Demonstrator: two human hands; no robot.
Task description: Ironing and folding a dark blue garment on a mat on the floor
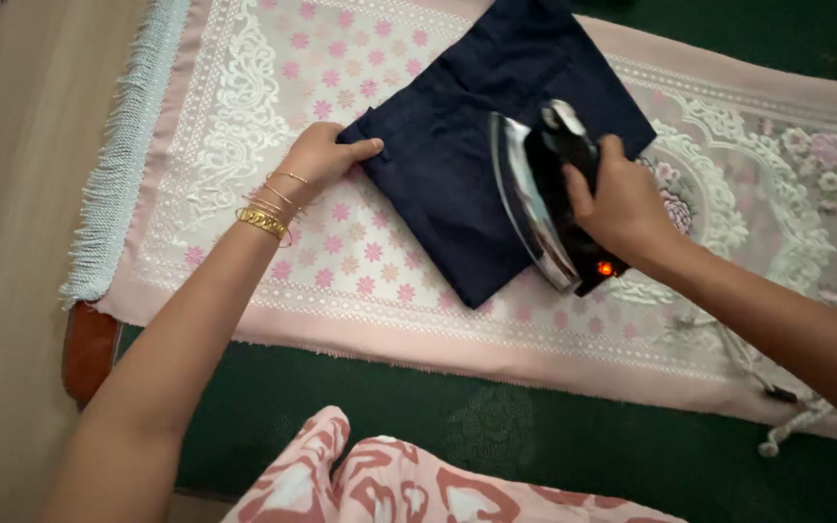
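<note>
A folded dark navy cloth (pixel 477 136) lies on a pink patterned mat (pixel 244 126). My left hand (pixel 320 157), with gold bangles at the wrist, presses down on the cloth's left corner, thumb on top of the fabric. My right hand (pixel 622 203) grips the black handle of an electric iron (pixel 544 194). The iron is tipped on its side over the cloth's right edge, its shiny soleplate facing left. A small orange light glows at the iron's rear.
The pink mat has a pale fringe (pixel 123 145) on its left edge and rests on a dark green carpet (pixel 535 446). The iron's cord (pixel 777 407) trails off at the right. My knee in pink patterned fabric (pixel 389 484) is at the bottom. Wooden floor (pixel 12 242) lies left.
</note>
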